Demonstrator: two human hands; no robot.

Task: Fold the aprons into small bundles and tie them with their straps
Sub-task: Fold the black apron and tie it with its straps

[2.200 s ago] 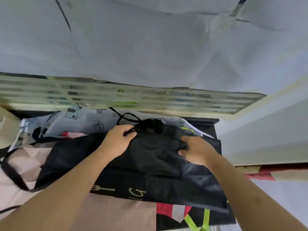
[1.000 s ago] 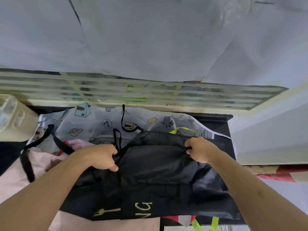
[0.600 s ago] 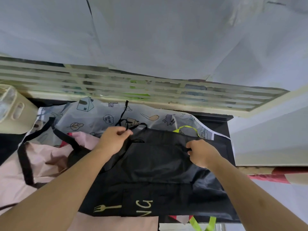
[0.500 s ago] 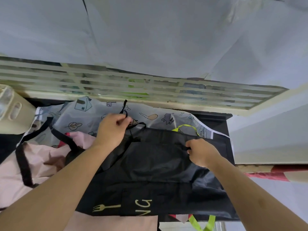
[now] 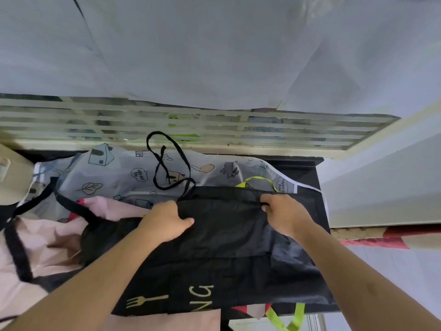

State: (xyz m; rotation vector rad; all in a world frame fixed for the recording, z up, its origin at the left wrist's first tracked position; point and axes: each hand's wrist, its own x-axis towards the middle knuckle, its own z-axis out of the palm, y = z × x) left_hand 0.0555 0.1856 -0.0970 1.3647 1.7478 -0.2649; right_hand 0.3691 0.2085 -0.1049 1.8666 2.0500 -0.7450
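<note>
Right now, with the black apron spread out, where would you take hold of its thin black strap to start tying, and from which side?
Take the thin black strap where it leaves the black apron at its far corner, near the left hand. Come from above: the loop lies loose and flat on the printed grey apron, and only that root is anchored.

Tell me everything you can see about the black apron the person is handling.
The black apron is thin, slightly shiny fabric, creased and partly folded, lying flat on top of a pink apron and a grey printed one. Its near edge shows a gold fork and gold letters, seen upside down. A thin black strap loops loosely from its far edge onto the grey apron. The left hand and right hand each grip that far folded edge, fingers curled over it.
</note>
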